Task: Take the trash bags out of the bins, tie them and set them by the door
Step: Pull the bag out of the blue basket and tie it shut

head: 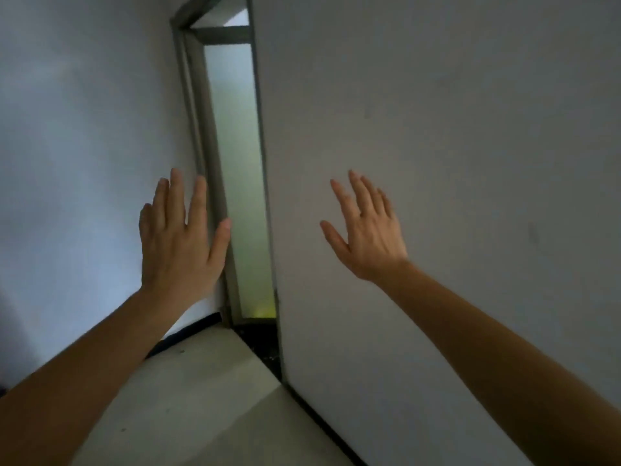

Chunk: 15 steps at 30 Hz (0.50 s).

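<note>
My left hand (179, 237) is raised in front of me with its fingers spread and nothing in it. It overlaps the grey metal frame of a frosted-glass door (240, 183). My right hand (366, 230) is also up and open, empty, held before a plain white wall (453, 146). No trash bag and no bin show in this view.
The frosted-glass door sits in a narrow gap between a white wall on the left (74, 146) and the white wall on the right. Pale floor tiles (201, 398) run toward the door, with a dark skirting strip (188, 332) along the left wall.
</note>
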Available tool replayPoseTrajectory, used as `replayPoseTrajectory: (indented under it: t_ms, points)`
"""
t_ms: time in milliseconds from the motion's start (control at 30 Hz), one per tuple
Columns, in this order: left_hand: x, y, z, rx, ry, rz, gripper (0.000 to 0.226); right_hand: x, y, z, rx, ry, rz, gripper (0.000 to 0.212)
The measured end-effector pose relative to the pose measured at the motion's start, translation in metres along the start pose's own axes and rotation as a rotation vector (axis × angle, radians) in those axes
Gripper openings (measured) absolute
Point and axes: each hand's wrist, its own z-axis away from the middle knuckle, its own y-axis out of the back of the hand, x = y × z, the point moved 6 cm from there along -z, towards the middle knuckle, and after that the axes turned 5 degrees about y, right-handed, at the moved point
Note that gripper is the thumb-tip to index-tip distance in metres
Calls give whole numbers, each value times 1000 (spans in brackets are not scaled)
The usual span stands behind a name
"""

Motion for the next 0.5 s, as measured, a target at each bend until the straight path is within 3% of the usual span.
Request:
replayPoseTrajectory:
  t_ms: [233,500]
  points:
    - [264,-69,79,-257,-224,423,70,164,149,239,-221,-399,356,70]
    - [614,17,181,-280,-644,780,67,295,400,466,-100,-813,668,70]
